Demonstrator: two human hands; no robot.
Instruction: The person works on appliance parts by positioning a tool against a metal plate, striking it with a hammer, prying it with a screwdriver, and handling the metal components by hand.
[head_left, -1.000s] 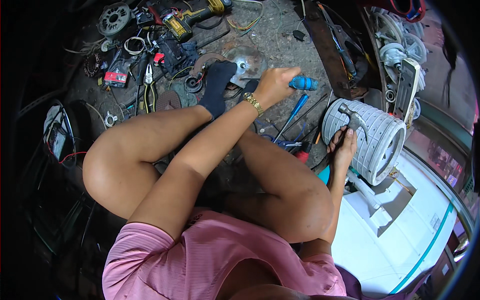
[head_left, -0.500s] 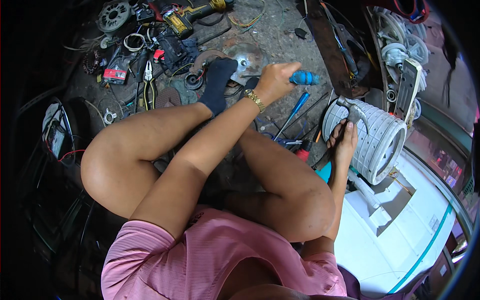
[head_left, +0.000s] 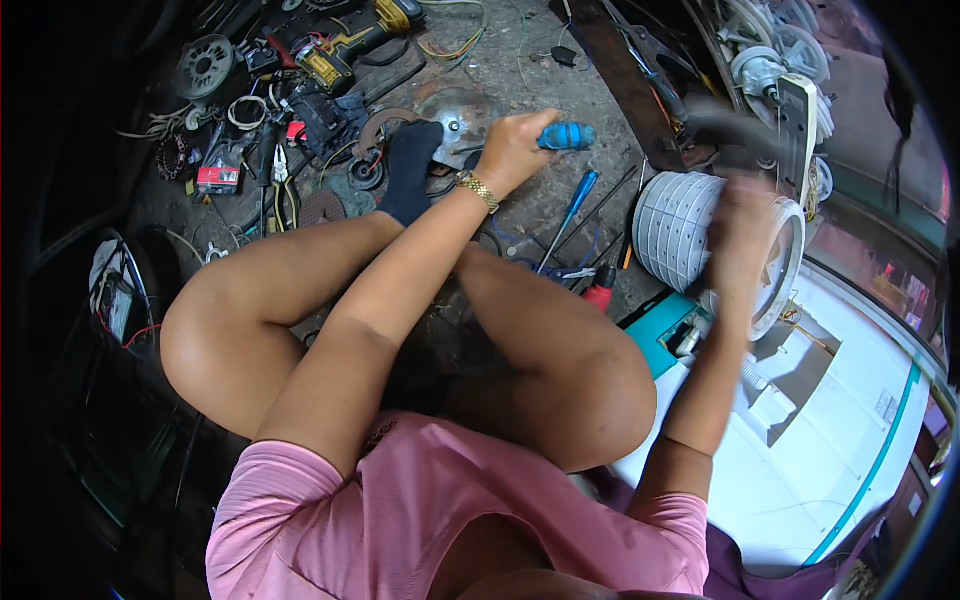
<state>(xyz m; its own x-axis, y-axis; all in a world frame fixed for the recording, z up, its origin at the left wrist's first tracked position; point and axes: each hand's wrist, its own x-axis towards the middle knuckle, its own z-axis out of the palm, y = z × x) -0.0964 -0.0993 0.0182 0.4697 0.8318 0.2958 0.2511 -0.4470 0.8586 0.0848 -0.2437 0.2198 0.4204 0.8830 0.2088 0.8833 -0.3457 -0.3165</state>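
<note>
My left hand (head_left: 512, 152) is closed around a screwdriver with a thick blue handle (head_left: 568, 136), the handle end sticking out to the right. Its shaft points left toward a round metal part (head_left: 474, 122) on the floor; my fingers hide most of the shaft. A dark-socked foot (head_left: 408, 170) rests against that part. My right hand (head_left: 745, 225), smeared by motion, grips a hammer (head_left: 728, 122) raised over the white ribbed drum (head_left: 672, 222). The hammer's head is blurred too, well apart from the blue handle.
A second blue screwdriver (head_left: 574, 208) lies on the floor near my knee, beside a red-and-black tool (head_left: 599, 290). Pliers (head_left: 281, 180), a yellow cordless drill (head_left: 340, 58) and several loose parts are at the left. A white panel (head_left: 800, 470) with teal edging stands at the right.
My right hand has swung the hammer up and to the right. My left hand still holds the screwdriver; the whole view has shifted slightly.
</note>
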